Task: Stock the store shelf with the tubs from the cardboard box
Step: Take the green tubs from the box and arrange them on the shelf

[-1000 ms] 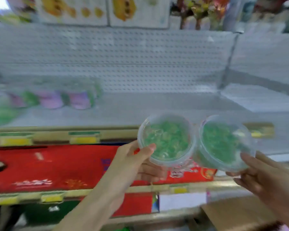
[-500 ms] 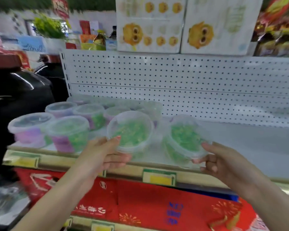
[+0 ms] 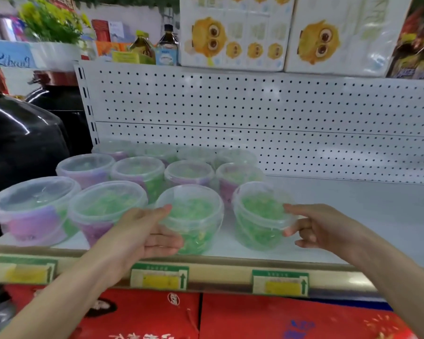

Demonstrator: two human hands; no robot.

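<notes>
Head view, twelve clear lidded tubs [image 3: 137, 172] counted on the white shelf [image 3: 353, 216], three rows of four, back row blurred, front row's third tub [image 3: 196, 216] clasped by the left hand [image 3: 142, 231], thumb over lid, fingers [image 3: 167, 241] along wall, fourth tub [image 3: 260, 216] pinched at the rim by the right hand [image 3: 321, 228], thumb and forefinger.

This is a shop. A white metal shelf [image 3: 353, 216] backed by a perforated panel [image 3: 255, 113] has a strip along its front edge with green-and-yellow price labels [image 3: 159, 277]. Identical clear tubs [image 3: 137, 172] stand in rows at its left end. Above it sit white printed boxes [image 3: 233, 33] and bottles [image 3: 167, 45]; under it, red cartons [image 3: 279, 316] fill the lower level.
</notes>
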